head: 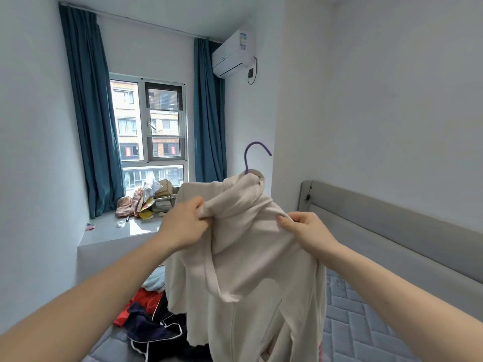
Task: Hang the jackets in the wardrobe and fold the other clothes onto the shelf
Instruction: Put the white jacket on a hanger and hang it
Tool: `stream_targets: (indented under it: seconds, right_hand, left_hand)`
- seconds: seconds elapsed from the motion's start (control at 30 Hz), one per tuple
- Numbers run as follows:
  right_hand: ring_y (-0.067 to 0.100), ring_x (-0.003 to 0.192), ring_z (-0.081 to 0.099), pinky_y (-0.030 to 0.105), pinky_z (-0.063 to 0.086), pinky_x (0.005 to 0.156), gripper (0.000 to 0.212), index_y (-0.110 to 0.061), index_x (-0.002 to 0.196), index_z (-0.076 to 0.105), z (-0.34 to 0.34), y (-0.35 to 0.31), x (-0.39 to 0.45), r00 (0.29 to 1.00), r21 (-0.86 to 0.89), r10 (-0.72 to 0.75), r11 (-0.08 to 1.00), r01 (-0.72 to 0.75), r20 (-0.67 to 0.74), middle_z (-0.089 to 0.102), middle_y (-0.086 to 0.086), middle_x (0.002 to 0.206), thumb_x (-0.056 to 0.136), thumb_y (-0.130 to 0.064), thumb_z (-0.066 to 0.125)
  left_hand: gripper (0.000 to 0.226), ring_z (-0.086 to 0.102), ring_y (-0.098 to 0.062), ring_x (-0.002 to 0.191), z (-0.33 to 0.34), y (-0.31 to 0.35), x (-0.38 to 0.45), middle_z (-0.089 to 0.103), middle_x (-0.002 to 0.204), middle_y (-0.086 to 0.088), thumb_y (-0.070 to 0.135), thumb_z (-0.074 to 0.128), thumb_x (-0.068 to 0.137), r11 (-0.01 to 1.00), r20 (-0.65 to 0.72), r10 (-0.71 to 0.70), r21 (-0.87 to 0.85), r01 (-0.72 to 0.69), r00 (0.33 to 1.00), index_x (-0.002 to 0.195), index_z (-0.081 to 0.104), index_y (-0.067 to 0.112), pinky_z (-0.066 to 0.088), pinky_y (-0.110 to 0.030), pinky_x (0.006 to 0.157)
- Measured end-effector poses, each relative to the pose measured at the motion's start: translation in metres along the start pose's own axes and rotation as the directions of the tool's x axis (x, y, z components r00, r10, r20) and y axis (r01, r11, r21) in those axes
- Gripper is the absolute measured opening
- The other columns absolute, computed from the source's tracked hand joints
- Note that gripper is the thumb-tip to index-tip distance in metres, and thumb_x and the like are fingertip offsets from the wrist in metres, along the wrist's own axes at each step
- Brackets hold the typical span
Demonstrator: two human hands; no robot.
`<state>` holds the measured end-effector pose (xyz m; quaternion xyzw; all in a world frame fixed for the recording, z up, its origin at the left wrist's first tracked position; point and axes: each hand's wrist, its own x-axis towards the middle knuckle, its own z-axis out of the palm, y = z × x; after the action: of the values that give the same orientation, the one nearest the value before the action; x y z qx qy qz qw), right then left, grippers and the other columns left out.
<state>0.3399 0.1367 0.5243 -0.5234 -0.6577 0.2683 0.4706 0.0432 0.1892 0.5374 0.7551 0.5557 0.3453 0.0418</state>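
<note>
Cream jacket (245, 270) feels soft, floppy; my left hand (183, 226) and right hand (308, 231) pinch its shoulders over the purple hanger (254, 152).

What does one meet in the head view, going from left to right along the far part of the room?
Left curtain → window → right curtain → air conditioner → purple hanger hook → grey headboard.

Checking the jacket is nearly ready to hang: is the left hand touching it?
Touching. The head view shows the left hand pinching the cream jacket at its shoulder, fabric bunched between thumb and fingers.
</note>
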Motion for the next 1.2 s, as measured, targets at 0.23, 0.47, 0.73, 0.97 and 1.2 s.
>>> stream_targets:
  seconds: [0.23, 0.47, 0.73, 0.97, 1.2]
  right_hand:
    - [0.02, 0.065, 0.028, 0.034, 0.02, 0.062, 0.067, 0.006, 0.082, 0.055, -0.02, 0.012, -0.019, 1.0, -0.143, -0.013, 0.99, 0.014, 0.005, 0.036, 0.005, 0.071, 0.086, -0.06, 0.058]
    - [0.017, 0.06, 0.022, 0.029, 0.016, 0.051, 0.062, -0.007, 0.066, 0.035, -0.049, 0.031, -0.05, 0.992, -0.216, -0.037, 0.976, 0.01, -0.121, 0.024, 0.004, 0.065, 0.084, -0.06, 0.062]
    - [0.012, 0.057, 0.022, 0.029, 0.017, 0.053, 0.059, -0.017, 0.058, 0.028, -0.147, 0.075, -0.114, 0.924, -0.277, -0.021, 0.956, -0.093, -0.382, 0.022, -0.005, 0.057, 0.093, -0.036, 0.072]
    - [0.007, 0.055, 0.031, 0.034, 0.027, 0.056, 0.042, -0.026, 0.061, 0.048, -0.215, 0.092, -0.146, 0.871, -0.42, -0.096, 0.898, -0.133, -0.481, 0.035, -0.011, 0.053, 0.099, -0.029, 0.066]
    - [0.008, 0.058, 0.039, 0.035, 0.032, 0.058, 0.034, -0.016, 0.07, 0.057, -0.325, 0.116, -0.21, 0.808, -0.437, -0.084, 0.871, -0.224, -0.583, 0.047, -0.003, 0.058, 0.1, -0.03, 0.063]
  left_hand:
    - [0.083, 0.05, -0.005, 0.117, 0.016, 0.009, -0.009, 0.048, 0.129, 0.018, 0.06, 0.084, 0.068, 0.979, 0.228, 0.111, -0.192, -0.067, 0.967, 0.135, 0.044, 0.033, 0.043, -0.025, 0.098]
    - [0.059, 0.051, -0.018, 0.125, 0.025, 0.03, 0.027, 0.056, 0.133, 0.011, 0.076, 0.057, 0.085, 0.927, 0.134, 0.293, 0.203, -0.315, 0.947, 0.129, 0.054, 0.037, 0.036, -0.037, 0.109]
    - [0.057, 0.051, -0.015, 0.064, 0.078, 0.063, 0.035, 0.055, 0.067, -0.002, 0.065, 0.053, 0.097, 0.913, 0.33, 0.407, -0.192, -0.361, 0.852, 0.073, 0.056, 0.013, 0.041, -0.042, 0.064]
    - [0.052, 0.041, -0.016, 0.054, 0.129, 0.151, 0.032, 0.047, 0.057, 0.0, 0.049, 0.052, 0.103, 0.863, 0.281, 0.496, -0.268, -0.429, 0.822, 0.07, 0.051, 0.008, 0.032, -0.038, 0.056]
    - [0.06, 0.037, -0.009, 0.056, 0.19, 0.274, 0.026, 0.04, 0.061, 0.007, 0.07, 0.05, 0.093, 0.782, 0.339, 0.612, -0.39, -0.486, 0.714, 0.073, 0.044, 0.014, 0.03, -0.033, 0.057]
